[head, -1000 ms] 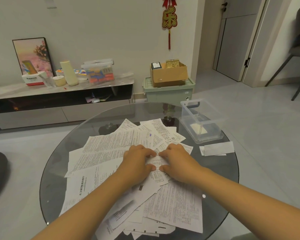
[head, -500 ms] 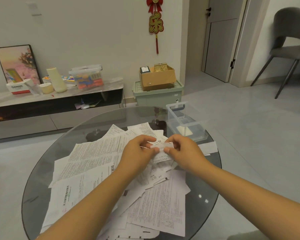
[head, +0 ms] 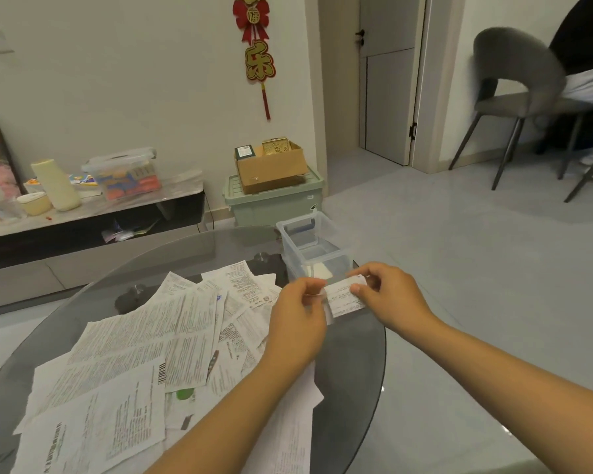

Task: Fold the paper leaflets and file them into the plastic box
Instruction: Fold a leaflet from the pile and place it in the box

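Folded leaflet held up at the mouth of the plastic box

Both hands pinch one small folded leaflet (head: 343, 297) by its ends, left hand (head: 297, 323) and right hand (head: 389, 295), each grip closed on an end, probably to keep the creases flat and line it up for dropping in. It hangs above the round smoked-glass worktop (head: 353, 364), just in front of the clear, thin-walled plastic box (head: 308, 246), which already holds a pale folded piece. A loose heap of unfolded leaflets (head: 134, 354), thin white printed sheets, covers the glass to the left.
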